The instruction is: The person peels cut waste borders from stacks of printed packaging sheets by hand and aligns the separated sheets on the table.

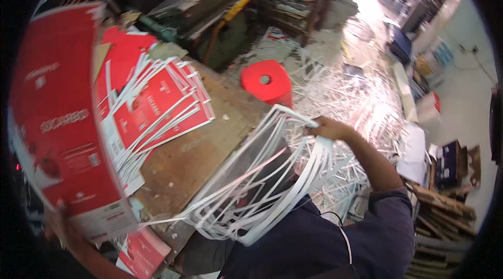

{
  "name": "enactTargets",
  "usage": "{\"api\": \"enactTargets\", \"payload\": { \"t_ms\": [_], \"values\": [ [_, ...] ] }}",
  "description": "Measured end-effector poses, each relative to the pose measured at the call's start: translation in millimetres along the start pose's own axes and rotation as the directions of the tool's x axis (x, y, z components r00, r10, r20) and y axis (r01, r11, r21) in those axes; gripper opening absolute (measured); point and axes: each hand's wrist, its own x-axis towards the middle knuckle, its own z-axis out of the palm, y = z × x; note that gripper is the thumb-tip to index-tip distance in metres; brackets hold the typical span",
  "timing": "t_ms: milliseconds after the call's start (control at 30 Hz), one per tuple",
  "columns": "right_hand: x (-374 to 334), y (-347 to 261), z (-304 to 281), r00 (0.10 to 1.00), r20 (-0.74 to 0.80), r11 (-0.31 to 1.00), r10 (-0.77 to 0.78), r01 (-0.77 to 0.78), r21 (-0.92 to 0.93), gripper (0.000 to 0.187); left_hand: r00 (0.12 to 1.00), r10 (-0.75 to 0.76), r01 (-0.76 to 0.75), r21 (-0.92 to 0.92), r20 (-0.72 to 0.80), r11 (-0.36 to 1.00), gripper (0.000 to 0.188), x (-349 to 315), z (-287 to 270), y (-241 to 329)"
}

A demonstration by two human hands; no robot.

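Note:
At the far left, my left hand grips the lower edge of a large red printed cardboard sheet, which stands nearly upright and is slightly blurred. Out to the right, my right hand is closed around the upper end of a loose bunch of thin white paper strips. These strips loop down across my lap and trail toward the sheet's lower corner. Between my hands, more red printed sheets lie fanned on a worn wooden table, with white edge strips partly detached among them.
A red stool-like block with a round centre hole stands beyond the table. White paper strips cover the floor to the right. Wood scraps and an open dark box lie by the right wall. A yellow-marked bar belongs to machinery behind.

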Motion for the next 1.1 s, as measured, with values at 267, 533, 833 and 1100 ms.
{"api": "enactTargets", "payload": {
  "t_ms": [267,533,833,1100],
  "values": [
    [-192.1,238.0,-250.0,0.307,-0.738,0.388,0.601,-0.919,-0.066,0.082,0.994,-0.076,0.056,0.227,0.08,0.972,0.086,-11.1,13.8,3.6],
    [-77.9,22.5,-150.3,0.584,-0.809,0.994,-0.061,0.107,0.002,0.077,0.95,0.06,-0.243,0.606,0.306,0.758,0.081,-66.2,113.3,11.1],
    [46.4,-208.9,40.0,0.545,-0.238,0.572,-0.804,0.817,-0.063,0.105,0.848,0.274,-0.483,0.45,0.454,0.751,0.059,-73.5,130.8,50.0],
    [96.1,-242.1,93.8,0.651,-0.077,0.572,-0.755,0.711,0.409,0.112,0.787,0.143,-0.51,0.501,0.601,0.7,0.081,-72.0,152.1,35.7]
  ]
}}
